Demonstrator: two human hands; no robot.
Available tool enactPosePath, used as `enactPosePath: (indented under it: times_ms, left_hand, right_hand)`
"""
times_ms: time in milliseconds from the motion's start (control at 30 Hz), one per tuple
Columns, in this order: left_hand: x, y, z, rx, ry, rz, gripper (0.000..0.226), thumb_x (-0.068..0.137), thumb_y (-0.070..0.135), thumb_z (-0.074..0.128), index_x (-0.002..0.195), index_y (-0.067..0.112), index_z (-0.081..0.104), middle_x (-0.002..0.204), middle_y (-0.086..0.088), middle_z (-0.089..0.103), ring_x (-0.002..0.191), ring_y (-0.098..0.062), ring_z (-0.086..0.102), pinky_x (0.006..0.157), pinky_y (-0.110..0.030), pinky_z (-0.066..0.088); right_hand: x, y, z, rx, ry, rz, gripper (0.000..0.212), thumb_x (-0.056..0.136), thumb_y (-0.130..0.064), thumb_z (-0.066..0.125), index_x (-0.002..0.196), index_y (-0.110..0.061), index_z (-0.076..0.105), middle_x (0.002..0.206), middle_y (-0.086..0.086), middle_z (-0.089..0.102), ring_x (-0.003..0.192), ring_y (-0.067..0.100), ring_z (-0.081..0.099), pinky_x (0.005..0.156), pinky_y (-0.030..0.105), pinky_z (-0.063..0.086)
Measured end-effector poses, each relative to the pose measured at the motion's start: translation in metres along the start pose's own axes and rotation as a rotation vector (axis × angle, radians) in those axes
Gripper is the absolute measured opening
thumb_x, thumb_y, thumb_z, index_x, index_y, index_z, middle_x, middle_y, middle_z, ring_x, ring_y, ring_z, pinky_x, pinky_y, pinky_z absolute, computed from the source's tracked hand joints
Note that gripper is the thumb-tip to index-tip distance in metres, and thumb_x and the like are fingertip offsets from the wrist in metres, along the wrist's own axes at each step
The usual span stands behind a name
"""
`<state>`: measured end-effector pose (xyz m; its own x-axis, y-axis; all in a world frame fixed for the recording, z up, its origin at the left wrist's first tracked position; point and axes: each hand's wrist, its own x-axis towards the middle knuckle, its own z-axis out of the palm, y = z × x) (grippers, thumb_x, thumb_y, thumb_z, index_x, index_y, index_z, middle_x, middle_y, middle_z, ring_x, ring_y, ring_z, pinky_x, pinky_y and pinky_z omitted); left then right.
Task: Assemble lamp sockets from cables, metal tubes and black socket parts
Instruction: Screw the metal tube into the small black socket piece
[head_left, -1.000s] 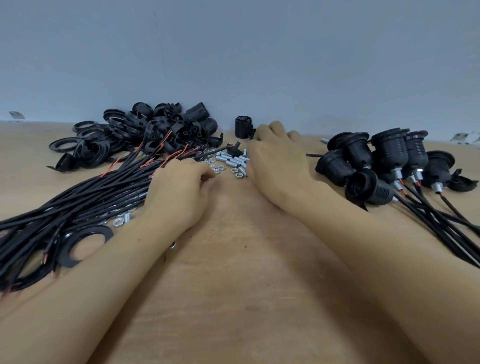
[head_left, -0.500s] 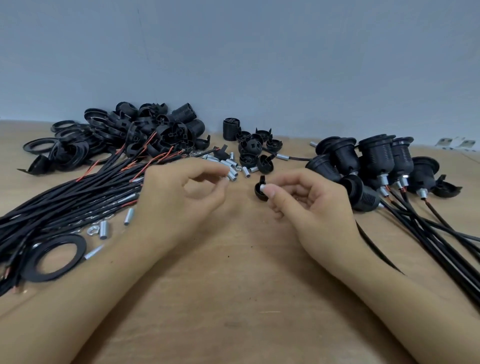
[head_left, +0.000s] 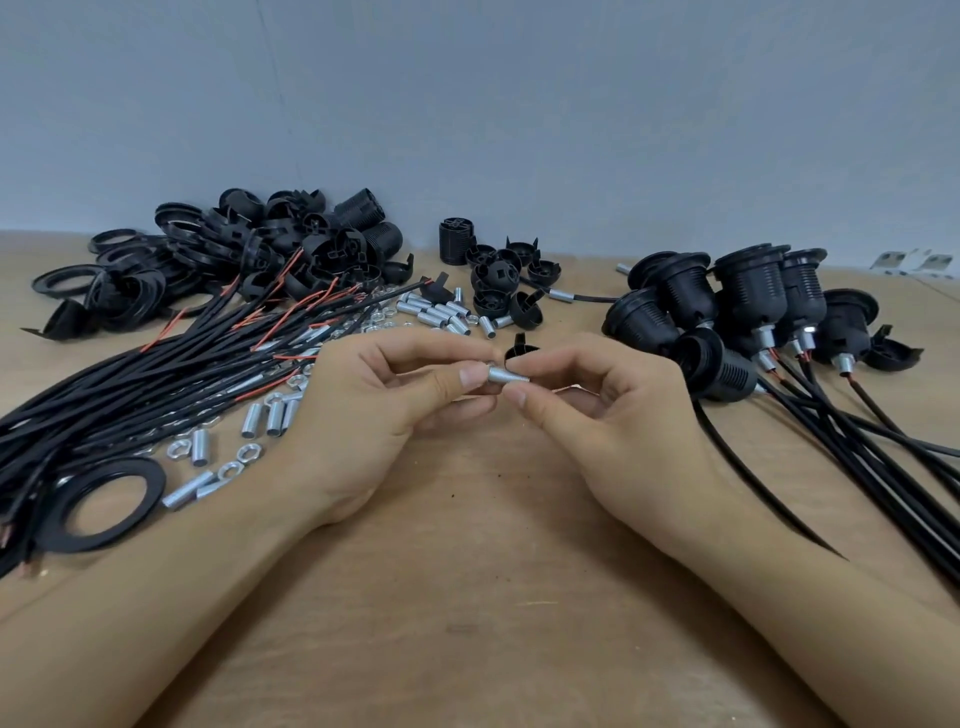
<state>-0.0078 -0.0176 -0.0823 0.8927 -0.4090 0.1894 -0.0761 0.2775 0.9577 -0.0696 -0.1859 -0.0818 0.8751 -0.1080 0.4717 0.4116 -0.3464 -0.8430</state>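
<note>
No bins or trays here, everything just sits loose on the wooden bench. The action is mid-bench: the left hand has its thumb and index finger pinched on one end of a small metal tube, held roughly level above the bench top. The right hand meets it from the other side, fingertips closed around the tube's far end, and it's also got a black socket cap tucked behind its fingers. Only the cap's top rim and one tab stick out, so I can't tell exactly how it's gripped or whether the tube is already in it.

Toward the left edge there's a big bundle of black cables with red wire ends, plus a flat black ring near the front left. Loose tubes and nuts lie just beside the left wrist, more tubes behind the hands. The back left holds a heap of black socket parts, hard to separate one from another. Finished sockets cluster at the right, their cables running off the right edge of the shot.
</note>
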Motion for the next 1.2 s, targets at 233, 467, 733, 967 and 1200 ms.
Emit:
enactPosePath:
  times_ms: [233, 467, 733, 967, 1200]
  left_hand:
    - [-0.0013, 0.0027, 0.0002, -0.078, 0.018, -0.037, 0.025, 0.068, 0.007, 0.072, 0.092, 0.007, 0.075, 0.089, -0.016, 0.076, 0.079, -0.023, 0.075, 0.068, -0.023, 0.059]
    - [0.0006, 0.0070, 0.0007, -0.212, 0.003, -0.189, 0.019, 0.069, 0.003, 0.069, 0.083, 0.008, 0.080, 0.090, -0.014, 0.077, 0.081, -0.019, 0.075, 0.068, -0.020, 0.058]
    - [0.0020, 0.0088, 0.0024, -0.300, 0.028, -0.266, 0.018, 0.069, -0.003, 0.068, 0.082, 0.004, 0.078, 0.091, -0.017, 0.076, 0.084, -0.023, 0.075, 0.072, -0.022, 0.058]
    - [0.0015, 0.0082, 0.0007, -0.292, 0.007, -0.214, 0.017, 0.067, 0.005, 0.071, 0.082, 0.005, 0.079, 0.089, -0.012, 0.077, 0.083, -0.018, 0.075, 0.071, -0.019, 0.057]
    - [0.0020, 0.0062, 0.0015, -0.294, -0.007, -0.200, 0.014, 0.065, 0.010, 0.074, 0.077, 0.008, 0.080, 0.086, -0.009, 0.077, 0.080, -0.014, 0.074, 0.070, -0.016, 0.056]
  right_hand:
    - [-0.0006, -0.0023, -0.0003, -0.210, 0.033, -0.181, 0.028, 0.085, -0.011, 0.074, 0.100, -0.034, 0.070, 0.084, -0.019, 0.071, 0.078, 0.003, 0.069, 0.070, 0.018, 0.055]
    - [0.0020, 0.0015, -0.0038, -0.385, 0.066, -0.447, 0.011, 0.085, -0.007, 0.074, 0.096, -0.007, 0.077, 0.087, 0.004, 0.076, 0.077, 0.015, 0.071, 0.068, 0.035, 0.056]
    - [0.0011, 0.0021, 0.0008, -0.159, 0.099, -0.187, 0.031, 0.084, -0.006, 0.074, 0.107, -0.027, 0.070, 0.091, -0.022, 0.070, 0.087, 0.000, 0.070, 0.078, 0.026, 0.058]
    - [0.0033, -0.0018, -0.0030, -0.420, 0.110, -0.468, 0.017, 0.086, -0.002, 0.072, 0.102, -0.007, 0.076, 0.094, 0.002, 0.075, 0.087, 0.012, 0.071, 0.074, 0.030, 0.058]
    - [0.0013, -0.0024, -0.0050, -0.055, 0.043, -0.116, 0.017, 0.084, -0.004, 0.074, 0.099, -0.012, 0.076, 0.084, -0.002, 0.075, 0.079, 0.010, 0.071, 0.075, 0.025, 0.058]
